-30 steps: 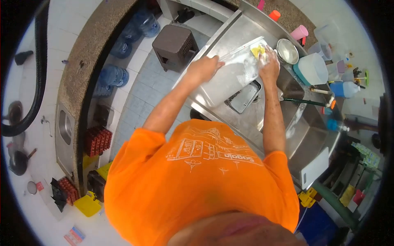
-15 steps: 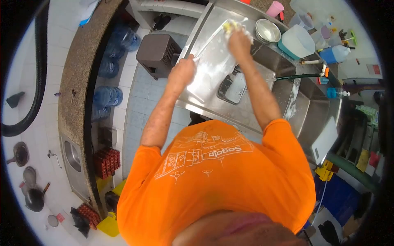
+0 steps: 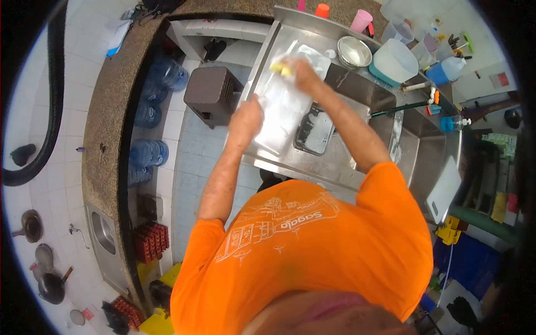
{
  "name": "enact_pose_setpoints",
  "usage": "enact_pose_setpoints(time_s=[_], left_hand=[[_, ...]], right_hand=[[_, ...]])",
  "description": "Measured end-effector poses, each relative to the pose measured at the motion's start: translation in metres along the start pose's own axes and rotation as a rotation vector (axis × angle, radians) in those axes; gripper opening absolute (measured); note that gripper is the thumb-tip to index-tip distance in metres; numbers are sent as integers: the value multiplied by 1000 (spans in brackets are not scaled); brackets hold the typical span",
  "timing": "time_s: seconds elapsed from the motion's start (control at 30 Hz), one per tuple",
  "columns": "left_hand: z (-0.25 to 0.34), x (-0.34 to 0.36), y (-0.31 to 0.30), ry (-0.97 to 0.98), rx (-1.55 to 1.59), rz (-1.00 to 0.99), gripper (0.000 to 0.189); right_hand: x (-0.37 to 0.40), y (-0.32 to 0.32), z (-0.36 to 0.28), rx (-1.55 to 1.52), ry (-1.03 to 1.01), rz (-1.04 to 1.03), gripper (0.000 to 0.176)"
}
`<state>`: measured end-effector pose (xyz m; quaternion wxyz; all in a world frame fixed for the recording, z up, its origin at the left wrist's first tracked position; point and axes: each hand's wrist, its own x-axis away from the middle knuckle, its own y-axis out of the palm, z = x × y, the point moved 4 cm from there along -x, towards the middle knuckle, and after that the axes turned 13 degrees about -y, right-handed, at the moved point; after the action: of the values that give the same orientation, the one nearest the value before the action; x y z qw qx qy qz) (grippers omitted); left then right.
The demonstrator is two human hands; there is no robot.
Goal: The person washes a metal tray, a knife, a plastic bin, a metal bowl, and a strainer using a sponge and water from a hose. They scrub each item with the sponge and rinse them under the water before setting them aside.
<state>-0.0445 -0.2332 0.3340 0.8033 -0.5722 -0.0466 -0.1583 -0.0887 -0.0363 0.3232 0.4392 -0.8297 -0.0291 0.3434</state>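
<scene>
A white, foam-streaked flat board point(image 3: 279, 114) lies on the steel drainboard of the sink. Its left edge is gripped by my left hand point(image 3: 246, 123), whose fingertips are partly hidden. My right hand point(image 3: 306, 78), smeared by motion, is closed on a yellow sponge point(image 3: 281, 68) over the upper part of the board. Right of the board, a dark-rimmed shallow tray point(image 3: 314, 131) rests on the steel, beside the basin and below my right forearm.
Metal bowls point(image 3: 354, 52), a white-and-teal tub point(image 3: 394, 60) and a pink cup point(image 3: 361, 20) line the sink's back. A dark green hose point(image 3: 399, 108) reaches over the basin point(image 3: 421, 151). Another white board point(image 3: 444, 190) leans at the right end. A brown stool point(image 3: 211, 92) stands left.
My right hand has moved left and down with the sponge across the board. My left hand stays at the board's left edge. The view has shifted slightly.
</scene>
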Motion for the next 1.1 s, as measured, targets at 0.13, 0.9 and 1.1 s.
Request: enact_pose_setpoints(time_s=[0.13,0.9,1.1], left_hand=[[-2,6,3,3,-3,26,24],[-53,11,26,269,573,289,25],[-56,-9,35,450,549,433,25]], right_hand=[[4,-8,-9,-54,-232,-49,27],[12,3,-21,137,372,245,32],[73,8,-173,132,-66,37,30]])
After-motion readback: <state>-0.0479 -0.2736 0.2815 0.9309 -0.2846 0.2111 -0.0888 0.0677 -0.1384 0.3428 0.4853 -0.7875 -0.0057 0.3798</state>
